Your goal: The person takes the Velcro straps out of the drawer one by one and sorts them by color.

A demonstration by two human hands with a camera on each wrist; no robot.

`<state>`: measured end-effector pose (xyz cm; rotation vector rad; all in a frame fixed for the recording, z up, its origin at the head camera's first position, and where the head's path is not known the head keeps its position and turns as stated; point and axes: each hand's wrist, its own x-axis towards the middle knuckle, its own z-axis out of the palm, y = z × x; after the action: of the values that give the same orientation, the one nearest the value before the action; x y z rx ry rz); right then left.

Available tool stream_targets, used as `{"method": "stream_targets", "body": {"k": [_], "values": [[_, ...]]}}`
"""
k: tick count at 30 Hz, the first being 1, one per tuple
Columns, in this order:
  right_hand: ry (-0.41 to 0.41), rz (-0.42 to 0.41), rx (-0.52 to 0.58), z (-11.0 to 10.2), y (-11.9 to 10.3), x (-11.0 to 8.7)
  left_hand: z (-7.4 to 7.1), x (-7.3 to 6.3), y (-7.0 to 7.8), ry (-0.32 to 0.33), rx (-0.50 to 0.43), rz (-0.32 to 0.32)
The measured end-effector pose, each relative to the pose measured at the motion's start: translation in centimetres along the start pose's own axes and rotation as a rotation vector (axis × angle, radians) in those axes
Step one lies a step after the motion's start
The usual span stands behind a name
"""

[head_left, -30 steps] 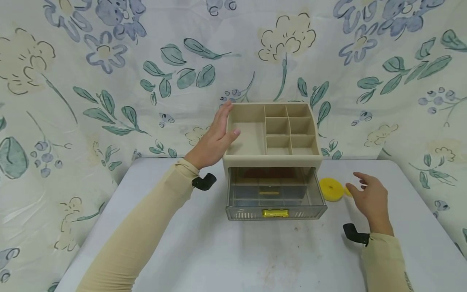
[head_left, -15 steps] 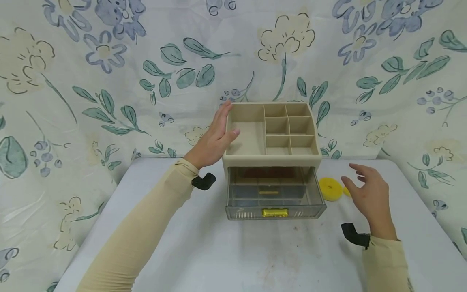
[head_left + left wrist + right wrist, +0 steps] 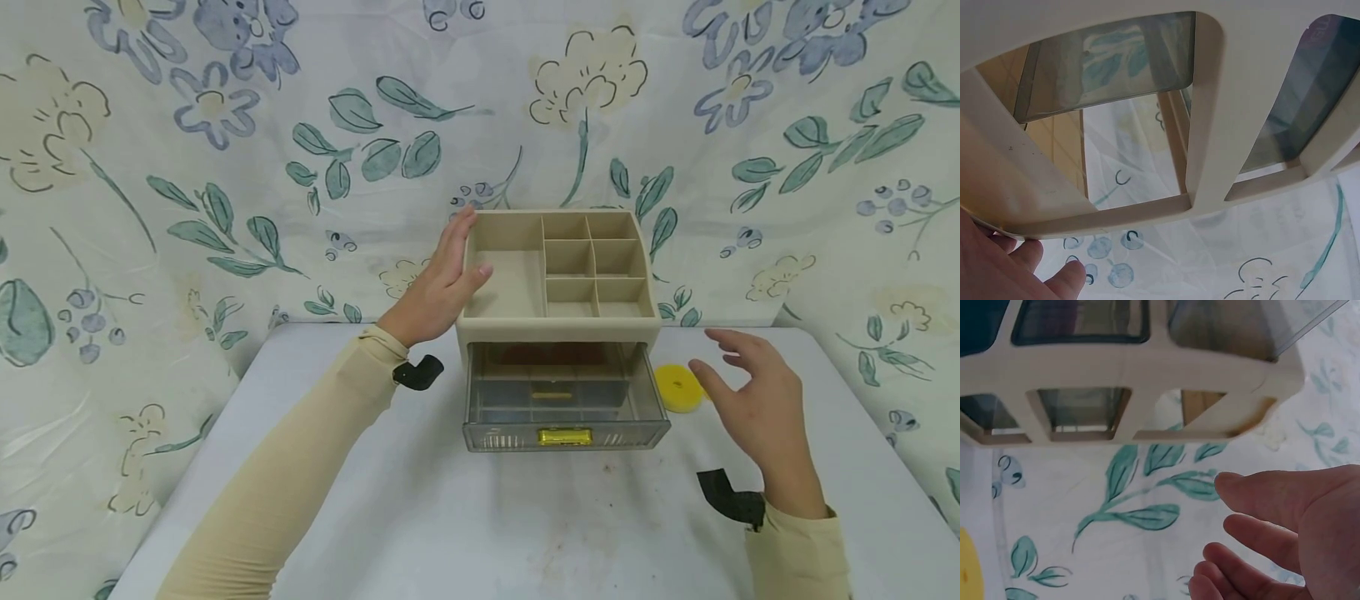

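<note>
A cream desktop organizer point(image 3: 558, 330) stands at the back of the table, with a clear grey drawer point(image 3: 480, 437) pulled out of its front by a yellow handle point(image 3: 566, 437). My left hand point(image 3: 438, 287) rests on the organizer's left side, fingers straight along it, thumb over the top rim. In the left wrist view its fingertips point(image 3: 1067, 278) are at the organizer's edge. My right hand point(image 3: 761, 408) is held to the right of the drawer, thumb and fingers apart, nothing between them. Near its thumb lies a flat round yellow disc point(image 3: 678, 388) with a small centre mark.
Open compartments point(image 3: 573, 260) divide the organizer's top. Inside the upper opening, a second drawer front point(image 3: 551, 395) shows through the clear plastic. A floral cloth point(image 3: 420, 100) hangs behind the white table point(image 3: 420, 517), which has reddish-brown specks at the front.
My right hand has moved left and closer to the camera, its fingers spreading wider. It now covers most of a small yellow piece beside the disc. The left hand and organizer stay put.
</note>
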<state>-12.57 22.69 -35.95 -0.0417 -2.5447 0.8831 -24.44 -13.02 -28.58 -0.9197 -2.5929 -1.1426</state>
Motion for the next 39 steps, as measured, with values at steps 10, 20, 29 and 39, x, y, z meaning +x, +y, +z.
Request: {"method": "stream_targets", "body": {"k": [10,20,29,39], "values": [[0.044,-0.129,0.060,-1.0,-2.2,-1.3,0.0,-0.1,0.1,0.001,0.004,0.004],[0.064,-0.233,0.083,-1.7,-3.9,-2.7,0.0,0.0,0.0,0.001,0.002,0.002],[0.046,-0.310,0.095,-2.0,-5.3,-3.6,0.0,0.0,0.0,0.003,-0.004,0.007],[-0.013,-0.359,0.082,-2.2,-6.1,-4.4,0.0,0.0,0.0,0.001,-0.007,0.010]]}}
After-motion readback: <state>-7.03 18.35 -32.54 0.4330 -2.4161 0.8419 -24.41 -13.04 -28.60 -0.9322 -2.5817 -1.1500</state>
